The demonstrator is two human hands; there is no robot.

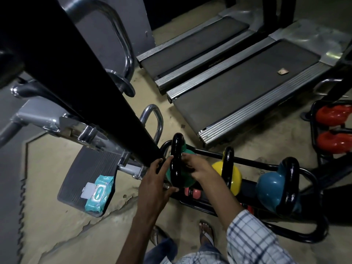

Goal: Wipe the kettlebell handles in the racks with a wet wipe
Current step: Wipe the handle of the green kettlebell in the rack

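Note:
A green kettlebell (187, 180) with a glossy black handle (176, 159) stands at the left end of a low black rack (253, 161). My left hand (158, 178) holds the handle's left side, with its fingers up along the handle and its thumb at the base. Reaching in from the right, my right hand (198, 166) curls its fingers round the handle inside the loop. No wipe shows in either hand. On the same rack, to the right, sit a yellow kettlebell (235, 176) and a blue kettlebell (270, 189), both with black handles.
A teal wet wipe pack (99, 195) lies on a ribbed foot plate (76, 183) at the left. A thick black machine post (85, 77) slants down to the rack's left end. Two treadmills (247, 88) lie behind. Red kettlebells (333, 115) sit in another rack at the far right.

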